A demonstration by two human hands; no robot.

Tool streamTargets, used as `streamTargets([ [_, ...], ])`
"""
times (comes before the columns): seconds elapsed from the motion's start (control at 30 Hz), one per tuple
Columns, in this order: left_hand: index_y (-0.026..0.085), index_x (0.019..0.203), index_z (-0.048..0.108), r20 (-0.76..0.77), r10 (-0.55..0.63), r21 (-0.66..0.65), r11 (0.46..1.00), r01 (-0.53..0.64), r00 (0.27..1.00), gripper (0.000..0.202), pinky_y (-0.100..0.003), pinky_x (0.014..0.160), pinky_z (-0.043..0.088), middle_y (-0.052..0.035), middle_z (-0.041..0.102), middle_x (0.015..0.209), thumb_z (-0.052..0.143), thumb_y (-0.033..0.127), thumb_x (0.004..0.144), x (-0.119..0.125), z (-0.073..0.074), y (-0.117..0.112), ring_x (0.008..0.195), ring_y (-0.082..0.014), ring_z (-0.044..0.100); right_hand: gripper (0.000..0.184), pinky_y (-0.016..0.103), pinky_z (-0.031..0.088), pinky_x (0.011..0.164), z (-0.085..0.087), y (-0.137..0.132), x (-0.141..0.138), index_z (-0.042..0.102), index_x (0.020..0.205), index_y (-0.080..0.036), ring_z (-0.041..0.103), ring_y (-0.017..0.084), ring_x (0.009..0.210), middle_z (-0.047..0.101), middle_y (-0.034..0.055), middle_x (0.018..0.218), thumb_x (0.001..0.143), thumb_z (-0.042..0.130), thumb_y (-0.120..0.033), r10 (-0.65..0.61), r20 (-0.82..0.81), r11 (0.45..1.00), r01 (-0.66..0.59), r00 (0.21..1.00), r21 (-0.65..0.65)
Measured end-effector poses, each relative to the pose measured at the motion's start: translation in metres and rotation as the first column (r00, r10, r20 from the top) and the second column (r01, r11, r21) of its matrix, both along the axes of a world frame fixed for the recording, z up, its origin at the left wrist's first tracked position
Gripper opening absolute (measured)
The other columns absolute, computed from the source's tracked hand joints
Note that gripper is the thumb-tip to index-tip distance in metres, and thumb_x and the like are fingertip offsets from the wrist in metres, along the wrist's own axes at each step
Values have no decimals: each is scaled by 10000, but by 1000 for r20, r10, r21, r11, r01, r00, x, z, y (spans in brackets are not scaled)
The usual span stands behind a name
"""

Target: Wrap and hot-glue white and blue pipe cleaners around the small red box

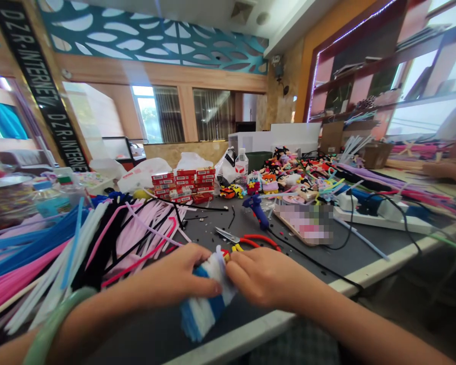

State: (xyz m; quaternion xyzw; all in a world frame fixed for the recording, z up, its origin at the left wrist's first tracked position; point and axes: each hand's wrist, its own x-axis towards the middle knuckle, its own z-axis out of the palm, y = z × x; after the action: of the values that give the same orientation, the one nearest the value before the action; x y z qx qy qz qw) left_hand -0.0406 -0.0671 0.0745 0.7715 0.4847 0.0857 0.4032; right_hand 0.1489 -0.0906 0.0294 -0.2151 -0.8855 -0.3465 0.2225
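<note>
Above the front of the table, my left hand grips a fuzzy blue-and-white striped pipe-cleaner figure, thumb across its front. My right hand is closed at the figure's upper end, where small white, red and yellow bits show beside the fingertips. What exactly those fingertips pinch is hidden. Just beyond my hands lie scissors with red handles, their blades pointing left. A blue glue gun rests behind them, its black cord running right towards the table edge.
Bundles of coloured pipe cleaners cover the left side. Red boxes, a bottle and a pile of small figures stand behind. On the right are a phone and a power strip. Another person's hand shows far right.
</note>
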Motion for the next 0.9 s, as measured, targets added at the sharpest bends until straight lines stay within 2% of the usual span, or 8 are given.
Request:
streamTargets([
  [0.07,157,901,642,30,53,-65,997,-51,998,360,-215,603,443,3,642,790,654,372,613,-5,-3,-13,771,-192,580,170,281,288,370,4,-7,-7,526,691,-163,492,157,436,560,22,568,818,435,-93,18,29,1000,-18,999,-11],
  [0.23,169,906,645,47,155,-126,981,-148,987,360,-218,659,461,1,673,847,683,325,584,-15,-6,-25,858,-213,589,168,282,278,371,6,-13,-14,536,705,-158,465,152,441,534,12,556,821,429,-100,63,67,997,-60,996,-47],
  [0.33,160,886,638,180,166,-192,973,-131,970,378,-216,663,459,8,672,817,721,335,562,-12,-12,-17,781,-176,589,201,284,325,398,14,-7,-10,550,717,-145,496,161,480,562,34,594,835,400,-82,64,88,997,-59,994,-52],
  [0.43,144,833,637,326,211,-321,942,-102,921,367,-198,550,414,29,626,659,731,365,556,-4,-17,-6,582,-117,535,198,283,377,444,28,1,-3,571,768,-117,542,168,534,600,55,649,857,400,-72,27,155,998,-17,988,-65],
  [0.57,145,734,635,396,205,-362,931,-52,895,296,-189,511,380,31,610,604,737,372,575,5,-19,3,527,-96,510,162,287,368,437,44,10,5,576,817,-108,566,175,538,610,52,665,876,426,-99,-31,271,992,63,962,-108],
  [0.63,148,712,638,418,205,-383,923,-34,885,278,-184,515,378,30,622,612,745,363,572,8,-17,5,535,-91,516,144,288,359,436,46,13,8,576,850,-106,576,179,540,613,50,676,880,435,-110,-56,299,988,95,953,-119],
  [0.77,146,674,645,450,259,-483,876,-12,855,292,-190,516,378,25,624,584,775,349,511,13,-13,9,529,-92,511,122,285,322,423,44,17,13,575,851,-119,586,179,540,615,43,683,881,457,-123,-111,290,981,151,951,-122],
  [0.9,146,769,674,452,265,-472,881,-24,851,340,-213,565,415,7,674,649,784,318,497,17,-18,21,590,-121,569,104,278,316,429,39,21,17,576,842,-114,593,171,541,625,43,691,868,476,-101,-168,255,965,212,952,-156],
])
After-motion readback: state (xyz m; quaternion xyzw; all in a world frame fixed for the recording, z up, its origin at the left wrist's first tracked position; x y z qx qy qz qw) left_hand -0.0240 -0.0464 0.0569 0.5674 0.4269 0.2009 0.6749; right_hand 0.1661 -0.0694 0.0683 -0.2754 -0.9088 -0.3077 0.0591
